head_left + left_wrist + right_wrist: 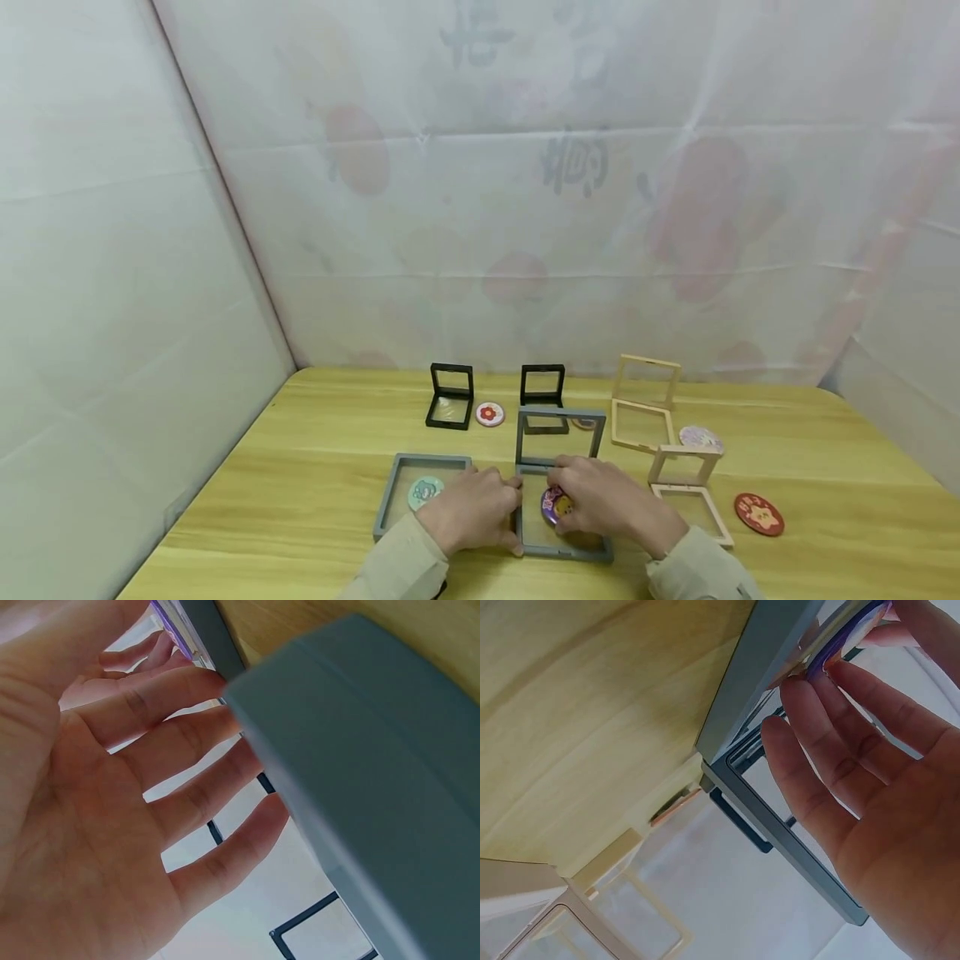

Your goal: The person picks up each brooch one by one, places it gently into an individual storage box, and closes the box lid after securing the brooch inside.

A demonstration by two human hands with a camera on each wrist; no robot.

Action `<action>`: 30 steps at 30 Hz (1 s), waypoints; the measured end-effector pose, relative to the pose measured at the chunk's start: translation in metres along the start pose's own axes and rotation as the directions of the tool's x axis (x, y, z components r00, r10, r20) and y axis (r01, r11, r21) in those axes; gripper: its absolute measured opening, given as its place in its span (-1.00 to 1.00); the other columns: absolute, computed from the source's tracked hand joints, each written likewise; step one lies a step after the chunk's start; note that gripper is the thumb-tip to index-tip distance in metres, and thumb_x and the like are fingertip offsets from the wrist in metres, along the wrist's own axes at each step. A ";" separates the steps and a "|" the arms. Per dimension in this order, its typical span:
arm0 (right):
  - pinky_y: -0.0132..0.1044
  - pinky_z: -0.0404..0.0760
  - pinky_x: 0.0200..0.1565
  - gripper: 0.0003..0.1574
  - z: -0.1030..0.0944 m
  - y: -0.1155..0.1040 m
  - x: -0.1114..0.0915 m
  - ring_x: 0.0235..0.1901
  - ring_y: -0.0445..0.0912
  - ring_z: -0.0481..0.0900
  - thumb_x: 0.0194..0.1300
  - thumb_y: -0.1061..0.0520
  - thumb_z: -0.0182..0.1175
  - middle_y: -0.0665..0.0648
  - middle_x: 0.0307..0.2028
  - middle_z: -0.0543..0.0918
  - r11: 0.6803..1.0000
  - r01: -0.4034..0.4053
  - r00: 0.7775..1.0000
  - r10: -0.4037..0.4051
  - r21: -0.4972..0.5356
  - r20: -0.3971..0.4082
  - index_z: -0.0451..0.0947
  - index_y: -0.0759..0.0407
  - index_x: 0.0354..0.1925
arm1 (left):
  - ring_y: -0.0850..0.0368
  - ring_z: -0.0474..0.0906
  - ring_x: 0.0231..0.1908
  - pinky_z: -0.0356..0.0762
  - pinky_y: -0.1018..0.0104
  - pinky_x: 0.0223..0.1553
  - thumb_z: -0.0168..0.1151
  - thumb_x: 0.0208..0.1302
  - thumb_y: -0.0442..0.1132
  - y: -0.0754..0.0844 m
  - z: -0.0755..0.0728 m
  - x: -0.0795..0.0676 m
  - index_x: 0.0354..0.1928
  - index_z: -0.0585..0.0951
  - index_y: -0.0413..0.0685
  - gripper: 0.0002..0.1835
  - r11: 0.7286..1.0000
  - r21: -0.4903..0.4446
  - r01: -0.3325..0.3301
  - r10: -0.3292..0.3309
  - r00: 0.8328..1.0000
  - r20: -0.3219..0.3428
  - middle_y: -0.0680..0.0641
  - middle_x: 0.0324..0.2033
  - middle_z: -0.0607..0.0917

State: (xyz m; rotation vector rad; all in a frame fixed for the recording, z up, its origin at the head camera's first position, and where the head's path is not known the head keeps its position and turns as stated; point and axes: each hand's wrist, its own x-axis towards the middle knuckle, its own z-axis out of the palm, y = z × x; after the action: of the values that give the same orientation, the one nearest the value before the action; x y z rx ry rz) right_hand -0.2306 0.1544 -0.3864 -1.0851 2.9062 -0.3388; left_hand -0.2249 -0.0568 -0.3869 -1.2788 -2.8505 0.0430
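An opened grey display frame (566, 552) with a clear film window lies in front of me, its lid raised at the back. My right hand (600, 498) pinches a round purple badge (552, 505) over the frame's lower half; the badge's edge also shows in the right wrist view. At that frame's left side, my left hand (480, 507) touches the edge with thumb and fingertips. In the left wrist view its fingers (199, 799) are spread and nearly straight. Left of it lies another grey frame (385, 504) with a teal badge (425, 491) on its film, partly covered by the left hand.
Farther back stand two opened black frames (452, 367) (543, 367) and a yellow one (648, 361). An opened beige frame (687, 451) is at right. Near them lie a flower badge (490, 414), a pale purple badge (702, 439) and a red badge (759, 514). Fabric walls enclose the table.
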 end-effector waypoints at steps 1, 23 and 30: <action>-0.35 0.57 -0.40 -0.56 0.000 0.000 0.000 -0.40 -0.25 0.49 -0.05 0.05 0.62 0.04 -0.26 0.61 1.000 0.006 1.000 -0.006 0.000 -0.004 0.66 0.19 -0.25 | 0.16 0.68 -0.18 0.65 0.08 -0.06 0.52 -0.03 0.27 0.000 0.000 0.000 -0.14 0.79 0.04 -0.47 1.000 0.002 0.001 -0.001 1.000 -0.002 0.03 0.10 0.70; -0.33 0.55 -0.39 -0.53 -0.003 0.005 -0.006 -0.38 -0.25 0.48 0.04 0.02 0.57 0.04 -0.23 0.57 0.999 0.033 0.999 -0.033 -0.003 -0.032 0.64 0.21 -0.15 | 0.24 0.63 -0.18 0.62 0.14 -0.05 0.39 0.12 0.32 -0.003 -0.002 -0.005 -0.20 0.77 0.12 -0.54 0.997 0.068 -0.032 0.035 0.998 -0.042 0.16 -0.01 0.73; -0.33 0.55 -0.37 -0.51 -0.005 0.013 -0.013 -0.38 -0.27 0.44 0.07 0.06 0.56 0.00 -0.26 0.53 1.000 0.016 0.999 -0.015 0.021 -0.035 0.65 0.26 -0.10 | 0.28 0.61 -0.24 0.61 0.12 -0.02 0.39 0.19 0.26 -0.007 -0.003 -0.007 -0.19 0.77 0.13 -0.60 0.997 0.076 -0.035 0.039 0.997 -0.059 0.21 -0.19 0.74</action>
State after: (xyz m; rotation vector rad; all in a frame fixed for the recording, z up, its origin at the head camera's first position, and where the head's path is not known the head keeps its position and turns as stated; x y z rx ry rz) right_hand -0.2296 0.1738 -0.3847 -1.1101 2.9186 -0.3919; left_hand -0.2256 -0.0667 -0.3838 -1.2960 -2.7473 0.1082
